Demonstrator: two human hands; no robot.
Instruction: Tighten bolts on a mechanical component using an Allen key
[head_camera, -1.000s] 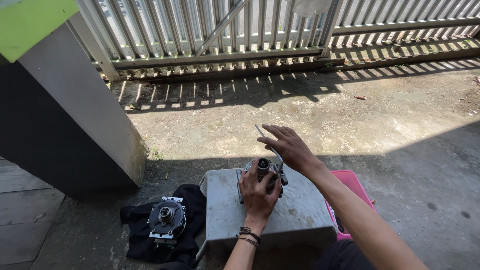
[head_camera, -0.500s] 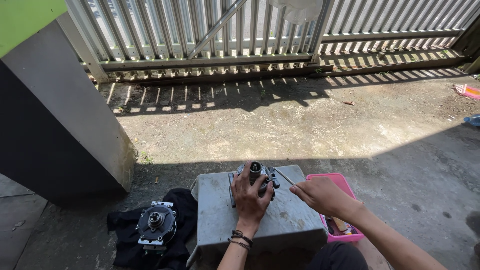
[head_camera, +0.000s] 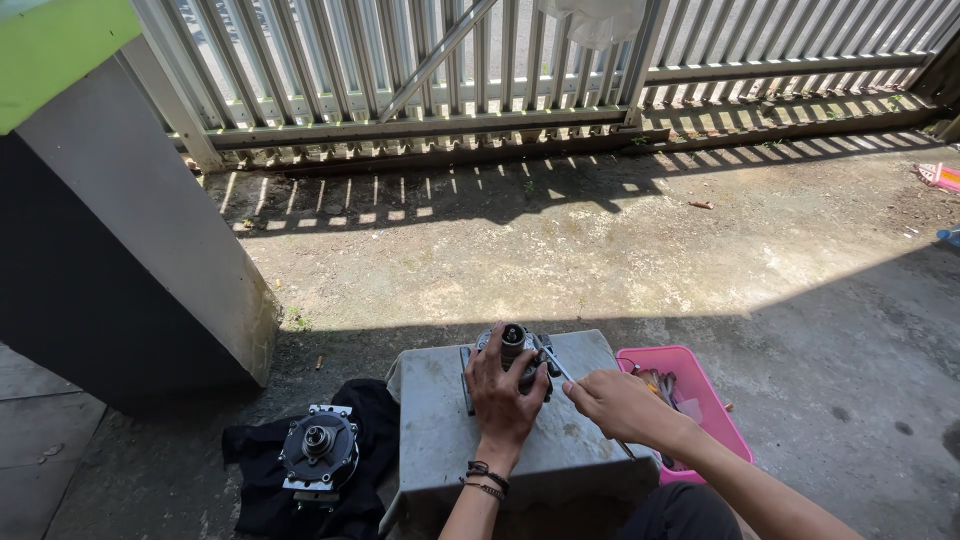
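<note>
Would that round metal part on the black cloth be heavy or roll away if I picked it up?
The round metal part looks like solid metal, so probably heavy for its size. It lies flat on the black cloth, so it likely won't roll. Stood on edge, it might.

Pink tray (head_camera: 735, 432), black cloth (head_camera: 262, 470)

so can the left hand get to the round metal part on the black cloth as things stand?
Probably yes: the round metal part lies uncovered just left of the block, but the left hand is now clamped on the grey assembly and must let go.
</note>
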